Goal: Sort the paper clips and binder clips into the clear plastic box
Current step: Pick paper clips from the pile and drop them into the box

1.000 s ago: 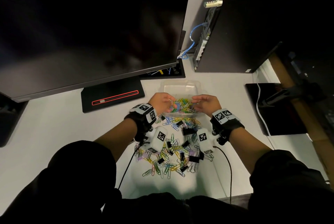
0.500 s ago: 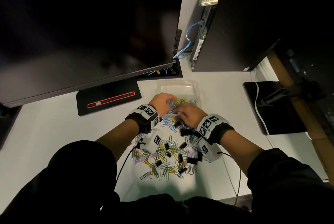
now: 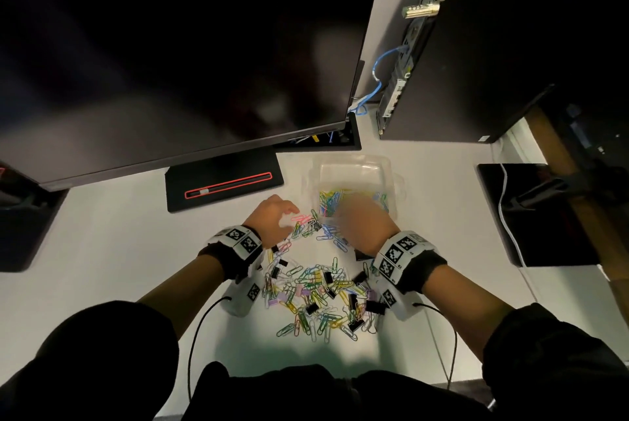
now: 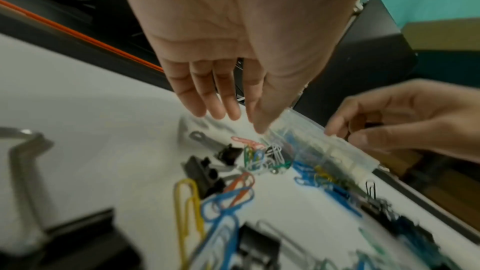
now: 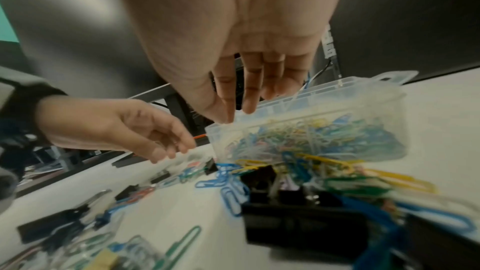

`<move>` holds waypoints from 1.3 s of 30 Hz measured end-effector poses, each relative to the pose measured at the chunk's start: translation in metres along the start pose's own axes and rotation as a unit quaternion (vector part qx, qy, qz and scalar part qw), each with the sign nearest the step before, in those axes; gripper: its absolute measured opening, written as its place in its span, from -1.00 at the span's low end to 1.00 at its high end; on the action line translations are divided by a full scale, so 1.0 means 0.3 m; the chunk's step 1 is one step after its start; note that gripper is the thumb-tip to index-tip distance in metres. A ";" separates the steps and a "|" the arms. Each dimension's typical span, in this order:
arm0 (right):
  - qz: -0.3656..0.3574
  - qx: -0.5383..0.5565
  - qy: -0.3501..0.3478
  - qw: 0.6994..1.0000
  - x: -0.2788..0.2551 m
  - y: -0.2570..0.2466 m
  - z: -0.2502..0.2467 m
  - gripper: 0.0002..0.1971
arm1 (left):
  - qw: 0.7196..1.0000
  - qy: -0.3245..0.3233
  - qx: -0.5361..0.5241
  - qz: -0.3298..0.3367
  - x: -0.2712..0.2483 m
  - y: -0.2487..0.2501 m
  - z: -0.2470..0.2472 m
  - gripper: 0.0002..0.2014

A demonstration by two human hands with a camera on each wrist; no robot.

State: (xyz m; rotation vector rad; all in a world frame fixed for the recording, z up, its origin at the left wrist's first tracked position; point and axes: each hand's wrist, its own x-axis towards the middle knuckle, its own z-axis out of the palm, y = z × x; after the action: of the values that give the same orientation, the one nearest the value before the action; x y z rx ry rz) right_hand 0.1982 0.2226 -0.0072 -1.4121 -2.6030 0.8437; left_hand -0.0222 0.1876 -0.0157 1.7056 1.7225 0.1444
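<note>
The clear plastic box [image 3: 354,162] stands open beyond the hands, with coloured paper clips [image 3: 332,201] heaped in its near half. A loose pile of paper clips and black binder clips [image 3: 320,298] lies on the white desk between my wrists. My left hand [image 3: 275,216] hovers with straight fingers [image 4: 221,108] just above a pink clip by the box's near left corner, holding nothing. My right hand [image 3: 364,220] is blurred over the box's near rim [image 5: 337,87]. Its fingers [image 5: 249,100] point down at the rim and I see nothing in them.
A large dark monitor [image 3: 170,46] overhangs the far left, its black base [image 3: 224,186] just left of the box. A black computer tower [image 3: 510,46] stands at the far right. A black pad [image 3: 531,213] with a white cable lies to the right.
My right hand has swung from the clips in front of the box to above its near rim. My left hand has drawn back from the box and opened over the clips.
</note>
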 end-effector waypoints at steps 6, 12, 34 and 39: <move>-0.040 -0.037 -0.072 0.996 -0.046 -0.064 0.072 -0.64 | 0.994 -0.033 0.091 0.041 0.019 0.035 0.067 -0.21; -0.020 -0.113 -0.100 0.988 -0.103 -0.060 0.143 -0.40 | 0.985 -0.038 0.146 0.085 0.018 0.020 0.101 -0.33; 0.005 -0.047 -0.096 0.994 -0.084 -0.064 0.125 -0.60 | 0.997 0.018 0.066 0.023 -0.076 0.002 0.135 -0.66; 0.047 0.025 -0.061 0.997 -0.100 -0.039 0.102 -0.64 | 0.993 0.040 0.099 0.054 -0.062 0.055 0.142 -0.51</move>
State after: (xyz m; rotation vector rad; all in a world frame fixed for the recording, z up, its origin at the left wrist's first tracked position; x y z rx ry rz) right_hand 0.1974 0.1806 -0.0214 -1.5253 -2.5999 1.0315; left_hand 0.0123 0.1565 -0.0316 1.9631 1.7511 0.0959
